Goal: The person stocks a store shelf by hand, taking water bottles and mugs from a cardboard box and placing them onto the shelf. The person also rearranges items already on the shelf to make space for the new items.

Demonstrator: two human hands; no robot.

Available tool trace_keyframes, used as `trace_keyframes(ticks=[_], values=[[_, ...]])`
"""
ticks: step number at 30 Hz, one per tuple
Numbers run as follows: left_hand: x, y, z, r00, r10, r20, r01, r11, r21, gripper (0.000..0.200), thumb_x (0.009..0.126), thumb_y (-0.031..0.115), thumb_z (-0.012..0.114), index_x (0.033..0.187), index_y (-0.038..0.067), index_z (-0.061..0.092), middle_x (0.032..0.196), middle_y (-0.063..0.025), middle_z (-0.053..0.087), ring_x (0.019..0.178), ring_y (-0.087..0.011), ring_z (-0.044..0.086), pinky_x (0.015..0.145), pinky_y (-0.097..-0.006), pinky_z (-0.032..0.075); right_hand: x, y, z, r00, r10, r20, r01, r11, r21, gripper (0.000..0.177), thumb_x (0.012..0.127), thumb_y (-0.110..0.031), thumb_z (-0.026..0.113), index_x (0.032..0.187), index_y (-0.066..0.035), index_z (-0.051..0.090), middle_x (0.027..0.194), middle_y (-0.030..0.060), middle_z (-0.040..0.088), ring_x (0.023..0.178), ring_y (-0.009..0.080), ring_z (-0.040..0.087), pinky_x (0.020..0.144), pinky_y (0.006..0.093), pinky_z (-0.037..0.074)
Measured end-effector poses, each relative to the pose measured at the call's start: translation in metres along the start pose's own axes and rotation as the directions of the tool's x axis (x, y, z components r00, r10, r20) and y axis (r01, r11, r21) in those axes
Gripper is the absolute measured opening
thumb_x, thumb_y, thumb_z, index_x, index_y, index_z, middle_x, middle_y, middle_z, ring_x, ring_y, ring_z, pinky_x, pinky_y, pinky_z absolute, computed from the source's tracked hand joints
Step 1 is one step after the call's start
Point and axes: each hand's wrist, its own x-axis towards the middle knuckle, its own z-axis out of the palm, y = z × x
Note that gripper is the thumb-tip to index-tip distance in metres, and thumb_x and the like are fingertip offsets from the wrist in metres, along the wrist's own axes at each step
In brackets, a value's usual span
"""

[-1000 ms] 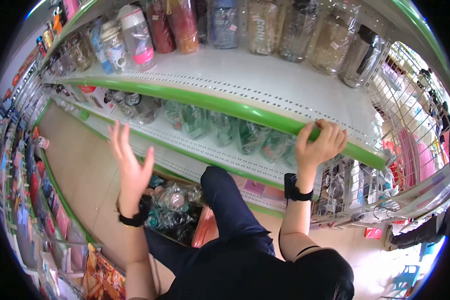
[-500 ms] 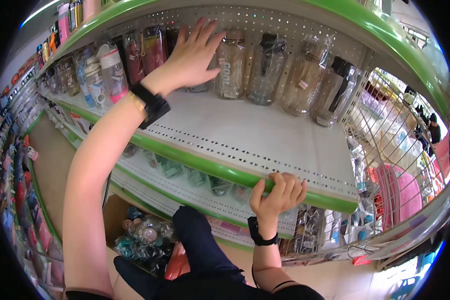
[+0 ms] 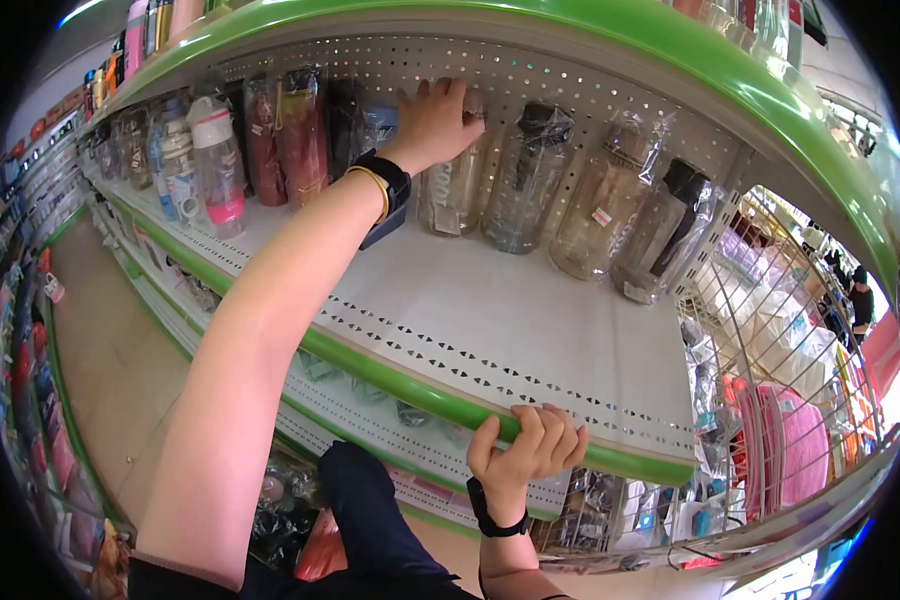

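My left hand [image 3: 435,128] reaches to the back row of the shelf, at the top of a clear plastic water bottle [image 3: 454,195] with lettering down its side. Its fingers are bent and the thumb stands apart, overlapping the bottle's upper part. Left of it, a bluish wrapped bottle [image 3: 378,128] is partly covered by my wrist. A clear bottle with a black lid [image 3: 526,185] stands just to the right. Lower down, my right hand [image 3: 530,445] has its fingers curled over the shelf's green front edge [image 3: 410,385].
Two more wrapped bottles, one brownish [image 3: 598,215] and one black-lidded [image 3: 662,240], stand at the shelf's right end. Red bottles [image 3: 302,140] and a pink-based bottle [image 3: 217,170] are at left. A wire rack [image 3: 785,290] adjoins on the right. The green upper shelf edge [image 3: 530,18] hangs overhead.
My left hand has moved from a spread pose in front of the row rightward to the lettered bottle's top, fingers now more bent. My right hand keeps hold of the shelf edge; the view has shifted.
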Motion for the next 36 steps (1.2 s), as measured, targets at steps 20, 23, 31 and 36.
trace_keyframes(ticks=[20,23,31,36], values=[[-0.046,-0.001,-0.082,0.99,0.144,-0.001,-0.144,0.989,0.01,0.071,0.071,0.045,0.073,0.117,-0.005,0.05,0.114,-0.0292,0.052,0.099,-0.0423,0.057,0.087,-0.0441,0.048,0.004,-0.005,-0.002,1.0,-0.007,-0.012,0.007,0.999,-0.041,0.02,0.072,-0.023,0.061,0.086,-0.01,0.057,0.083,0.0062,0.056,0.089,0.0254,0.057,0.1,0.0445,0.028],[-0.068,0.004,-0.099,0.976,0.18,0.124,-0.179,0.984,-0.021,0.068,0.072,0.044,0.073,0.114,-0.006,0.05,0.115,-0.031,0.048,0.104,-0.0452,0.054,0.088,-0.0455,0.047,0.003,-0.006,-0.001,1.0,-0.001,-0.027,0.0,0.999,-0.04,0.02,0.071,-0.023,0.062,0.086,-0.01,0.056,0.084,0.0066,0.056,0.09,0.0258,0.056,0.1,0.0449,0.028],[-0.124,-0.021,-0.123,0.996,0.084,0.015,-0.082,0.99,-0.111,0.062,0.073,0.038,0.073,0.112,-0.004,0.048,0.111,-0.0238,0.052,0.104,-0.0396,0.053,0.085,-0.0442,0.047,0.003,-0.006,-0.003,0.999,-0.037,-0.025,0.036,0.999,-0.029,0.021,0.073,-0.021,0.061,0.089,-0.008,0.056,0.086,0.0066,0.056,0.091,0.0266,0.054,0.1,0.046,0.029],[-0.19,-0.023,-0.181,0.959,0.03,-0.282,-0.076,0.985,-0.155,0.055,0.072,0.031,0.076,0.111,0.002,0.05,0.104,-0.0162,0.056,0.098,-0.033,0.055,0.082,-0.0404,0.048,0.005,-0.007,-0.002,0.997,-0.066,-0.043,0.064,0.997,-0.051,0.021,0.075,-0.021,0.06,0.09,-0.007,0.056,0.088,0.0072,0.056,0.088,0.0277,0.054,0.1,0.0469,0.029]])
